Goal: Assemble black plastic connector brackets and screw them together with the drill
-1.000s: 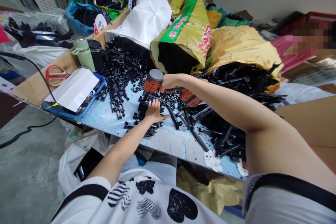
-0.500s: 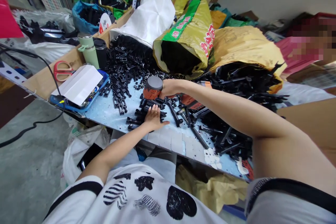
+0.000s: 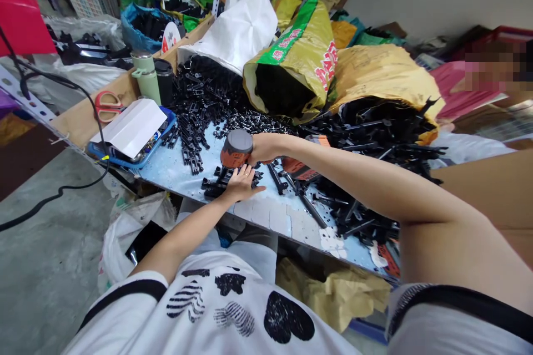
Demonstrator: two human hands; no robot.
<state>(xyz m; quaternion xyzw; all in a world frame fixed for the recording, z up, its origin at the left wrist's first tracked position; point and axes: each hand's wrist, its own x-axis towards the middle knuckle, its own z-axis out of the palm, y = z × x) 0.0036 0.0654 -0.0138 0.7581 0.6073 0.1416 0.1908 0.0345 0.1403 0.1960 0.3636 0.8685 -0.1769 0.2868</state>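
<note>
My right hand (image 3: 266, 147) is wrapped round the grip of an orange and black cordless drill (image 3: 236, 150). The drill's round grey rear end faces up, and its orange battery end (image 3: 297, 168) shows beyond my forearm. Below the drill lies a row of black plastic parts (image 3: 213, 184) at the table's front edge. Flat on these parts rests my left hand (image 3: 242, 183), fingers stretched out and thumb apart, its fingertips close to the drill body. The drill's tip and what it touches are hidden. A single black rod-like part (image 3: 276, 177) lies just right of my left hand.
Small metal screws (image 3: 254, 122) lie scattered behind the drill. Black parts spill from a white sack (image 3: 237, 25) and a yellow sack (image 3: 383, 69). A blue tray (image 3: 166, 127), red scissors (image 3: 108, 105) and a green bottle (image 3: 146, 80) stand left. A black cable (image 3: 79, 191) hangs there.
The drill in my right hand has come lower and slightly left, closer to my left hand. My left hand stays on the black parts. The view has shifted slightly.
</note>
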